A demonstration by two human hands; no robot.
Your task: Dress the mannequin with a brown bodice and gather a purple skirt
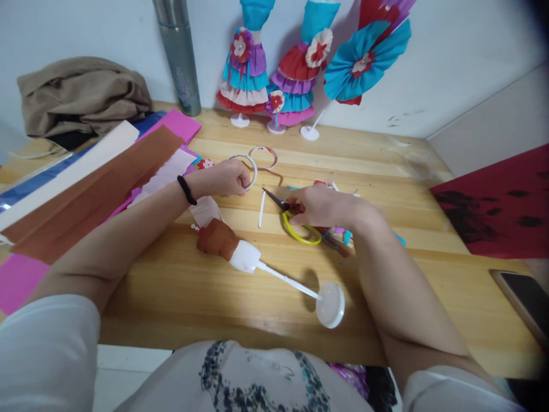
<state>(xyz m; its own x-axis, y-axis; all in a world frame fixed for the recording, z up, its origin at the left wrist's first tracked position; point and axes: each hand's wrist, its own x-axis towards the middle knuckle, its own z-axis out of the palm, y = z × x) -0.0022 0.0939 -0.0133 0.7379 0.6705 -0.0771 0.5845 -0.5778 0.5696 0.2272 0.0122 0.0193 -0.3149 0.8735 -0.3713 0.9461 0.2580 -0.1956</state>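
My left hand is closed on the edge of a thin white tape roll. My right hand has its fingers on a pair of scissors with yellow handles; the dark blades point to the upper left. A narrow white strip lies between the two hands. Below them a small white dress form rests on its side, wrapped partly in brown crepe paper, its stem and round base toward the lower right. A second ring, red and white, lies just beyond the tape roll.
Sheets of coloured crepe paper are stacked at left, near a brown cloth and a metal flask. Dress forms in ruffled paper stand along the wall. Paper scraps lie under my right wrist; a phone is at right.
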